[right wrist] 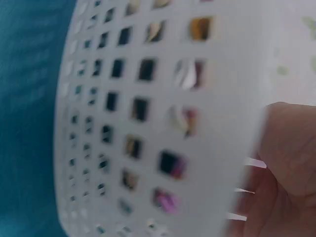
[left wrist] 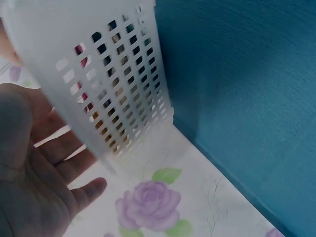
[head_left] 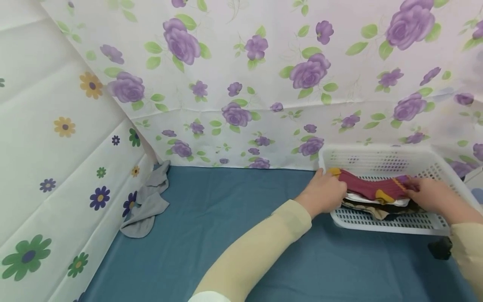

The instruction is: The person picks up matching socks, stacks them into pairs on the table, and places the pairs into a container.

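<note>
A maroon sock [head_left: 367,187] with yellow patches and a purple end lies stretched between my hands over folded cloth in the white plastic basket [head_left: 392,227]. My left hand [head_left: 323,193] reaches over the basket's left rim and pinches the sock near its yellow end. In the left wrist view its fingers pass behind the basket wall, so their tips are hidden. At the other side, my right hand [head_left: 434,197] pinches the purple end. The right wrist view shows that hand beyond the rim, its fingertips hidden. White cloth [head_left: 398,203] and dark and tan cloth [head_left: 371,208] lie beneath the sock.
A crumpled grey cloth [head_left: 147,205] lies at the far left of the blue-covered surface [head_left: 226,201]. Flowered sheeting [head_left: 234,84] rises behind and on the left. A small black object [head_left: 440,248] sits by the right wrist, below the basket's front edge.
</note>
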A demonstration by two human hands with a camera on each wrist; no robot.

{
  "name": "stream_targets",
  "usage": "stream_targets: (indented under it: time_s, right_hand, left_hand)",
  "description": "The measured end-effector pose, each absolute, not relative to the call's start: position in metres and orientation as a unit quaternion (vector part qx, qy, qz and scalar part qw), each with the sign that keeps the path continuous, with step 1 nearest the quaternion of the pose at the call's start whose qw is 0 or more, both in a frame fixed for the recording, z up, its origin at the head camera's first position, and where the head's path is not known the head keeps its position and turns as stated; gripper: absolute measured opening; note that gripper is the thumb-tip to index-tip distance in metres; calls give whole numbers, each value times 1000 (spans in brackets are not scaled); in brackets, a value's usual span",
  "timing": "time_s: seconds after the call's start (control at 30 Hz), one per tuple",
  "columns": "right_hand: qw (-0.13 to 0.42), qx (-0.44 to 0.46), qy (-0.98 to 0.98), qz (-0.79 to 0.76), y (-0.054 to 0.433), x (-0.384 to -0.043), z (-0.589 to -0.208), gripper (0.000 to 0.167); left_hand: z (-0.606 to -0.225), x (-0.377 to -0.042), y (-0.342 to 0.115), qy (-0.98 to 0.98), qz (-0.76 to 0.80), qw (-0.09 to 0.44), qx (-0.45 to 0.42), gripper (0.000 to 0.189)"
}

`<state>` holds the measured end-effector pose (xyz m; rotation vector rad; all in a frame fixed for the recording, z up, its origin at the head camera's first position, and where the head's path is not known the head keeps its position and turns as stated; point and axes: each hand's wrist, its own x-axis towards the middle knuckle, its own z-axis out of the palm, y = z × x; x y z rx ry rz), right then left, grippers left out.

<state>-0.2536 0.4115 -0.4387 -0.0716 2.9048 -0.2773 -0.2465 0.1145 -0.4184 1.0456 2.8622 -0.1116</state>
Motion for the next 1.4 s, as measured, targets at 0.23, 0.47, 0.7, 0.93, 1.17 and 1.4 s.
stream_targets:
  time_s: [0.23, 0.47, 0.7, 0.93, 1.17, 1.4]
  right_hand:
    - [37, -28, 993, -111, 364, -230, -409, 49]
    - [-47, -78, 986, -138, 297, -194, -384, 44]
    - [-175, -192, 949, -178, 228, -171, -399, 37]
    - [-181, -226, 941, -173, 179, -158, -426, 35]
    - [-131, -231, 945, -193, 159, -146, -444, 35]
    - [-121, -225, 948, -191, 152, -143, -455, 39]
  left_hand:
    - [-399, -236, 72, 920, 4, -56, 387, 24]
    - [-391, -215, 18, 917, 70, -109, 378, 26]
    - [-404, -191, -29, 925, 141, -75, 344, 25]
    - [-420, -172, -61, 944, 144, -43, 294, 26]
    - [-442, -163, -102, 958, 155, -42, 235, 27]
    - [-458, -173, -172, 995, 73, -57, 23, 55]
